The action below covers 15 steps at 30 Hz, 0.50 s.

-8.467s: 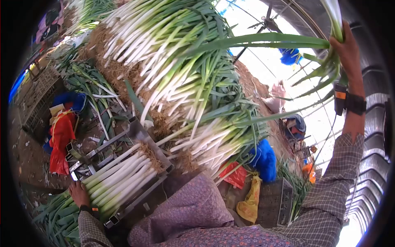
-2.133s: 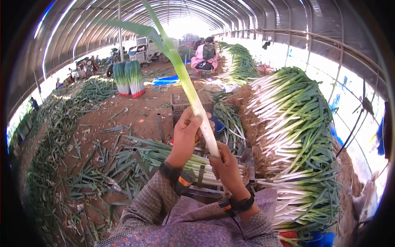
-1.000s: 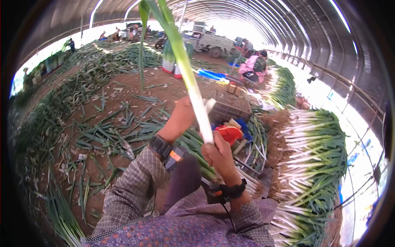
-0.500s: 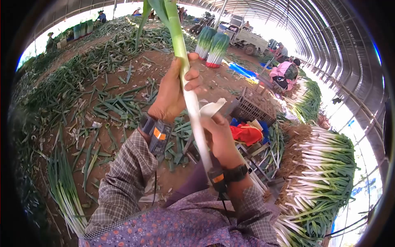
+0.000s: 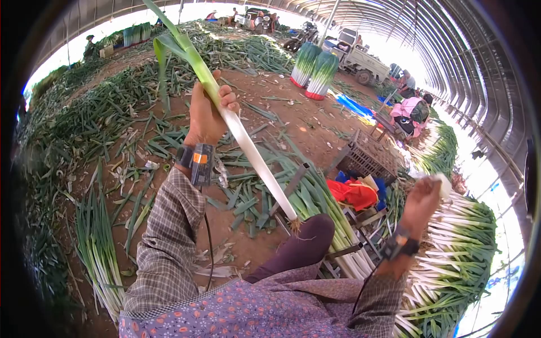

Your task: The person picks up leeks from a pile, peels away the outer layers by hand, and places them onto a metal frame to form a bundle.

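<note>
My left hand (image 5: 209, 112) is wrapped round a long green onion (image 5: 248, 143) just where its white shaft turns green. The onion slants from upper left down to its roots, which hang beside my bent knee (image 5: 315, 236). Out to the right, my right hand (image 5: 418, 204) is closed, with a white piece of onion skin (image 5: 443, 185) at its fingertips. That hand is apart from the onion and in front of a large pile of white-stemmed green onions (image 5: 459, 242). Close to my knee, more green onions (image 5: 332, 225) lie in a metal frame (image 5: 296, 179).
A brown plastic crate (image 5: 369, 155) and red cloth (image 5: 355, 193) are ahead to the right. Leaf scraps (image 5: 112, 93) cover the soil at left, near a small onion bundle (image 5: 96, 248). Farther back are wrapped bundles (image 5: 321, 73), a truck (image 5: 360, 59) and a crouching person (image 5: 414, 112).
My right hand has moved from the onion's shaft out to the right, taking the white skin with it. The onion in my left hand has shifted left and tilted more.
</note>
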### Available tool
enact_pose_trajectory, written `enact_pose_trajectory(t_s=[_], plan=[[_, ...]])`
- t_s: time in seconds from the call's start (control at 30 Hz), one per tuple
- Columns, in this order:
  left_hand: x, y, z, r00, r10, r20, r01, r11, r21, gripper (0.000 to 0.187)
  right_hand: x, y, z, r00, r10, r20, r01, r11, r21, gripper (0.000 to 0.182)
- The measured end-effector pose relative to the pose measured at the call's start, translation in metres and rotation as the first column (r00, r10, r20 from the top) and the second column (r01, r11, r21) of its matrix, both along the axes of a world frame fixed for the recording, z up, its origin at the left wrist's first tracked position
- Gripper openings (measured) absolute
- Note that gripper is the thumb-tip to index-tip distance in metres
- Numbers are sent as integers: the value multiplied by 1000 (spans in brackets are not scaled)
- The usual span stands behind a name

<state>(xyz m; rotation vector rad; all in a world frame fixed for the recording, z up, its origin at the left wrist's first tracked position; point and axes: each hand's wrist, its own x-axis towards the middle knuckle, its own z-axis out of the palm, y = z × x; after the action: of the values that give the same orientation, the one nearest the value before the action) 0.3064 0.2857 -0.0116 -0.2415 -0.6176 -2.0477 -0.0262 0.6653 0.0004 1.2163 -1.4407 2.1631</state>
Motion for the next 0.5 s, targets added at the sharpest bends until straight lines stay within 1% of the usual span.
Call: enact_pose_trajectory(t_s=[0.03,0.07,0.1,0.13,0.2,0.23,0.27,0.33,0.43,0.47,0.5], plan=[[0,5,2,1000,10,7,-10,1000,11,33,32,-20,11,762,-415,-497,593,756,278,12],[-2,17,5,1000,20,10,-20,1000,21,35,33,-40,11,471,-237,-849,681,709,180,18],[-5,27,8,999,30,12,-30,999,29,37,69,-75,16,818,-6,-575,416,695,586,33],[-8,32,7,1000,15,2,-15,999,-35,37,104,-109,21,986,46,-163,106,585,804,50],[-12,50,10,1000,15,-14,-16,994,-104,37,136,-135,-3,957,280,-79,-124,638,760,42],[-13,57,11,999,18,-27,-22,991,-134,38,161,-139,1,915,374,153,-353,558,751,37],[-14,60,10,1000,-9,-28,4,985,-173,40,174,-143,-2,899,401,176,-392,556,733,33],[-16,74,14,1000,-7,-17,4,984,-179,40,190,-144,-8,867,443,229,-466,555,689,24],[-20,89,18,999,-39,-38,30,975,-221,41,189,-138,-17,858,440,264,-494,571,655,17],[-21,93,19,998,-50,-41,39,973,-229,42,190,-135,-17,840,435,325,-536,565,628,12],[-23,95,20,997,-61,-42,49,970,-238,43,191,-132,-19,818,453,355,-571,559,601,11]])
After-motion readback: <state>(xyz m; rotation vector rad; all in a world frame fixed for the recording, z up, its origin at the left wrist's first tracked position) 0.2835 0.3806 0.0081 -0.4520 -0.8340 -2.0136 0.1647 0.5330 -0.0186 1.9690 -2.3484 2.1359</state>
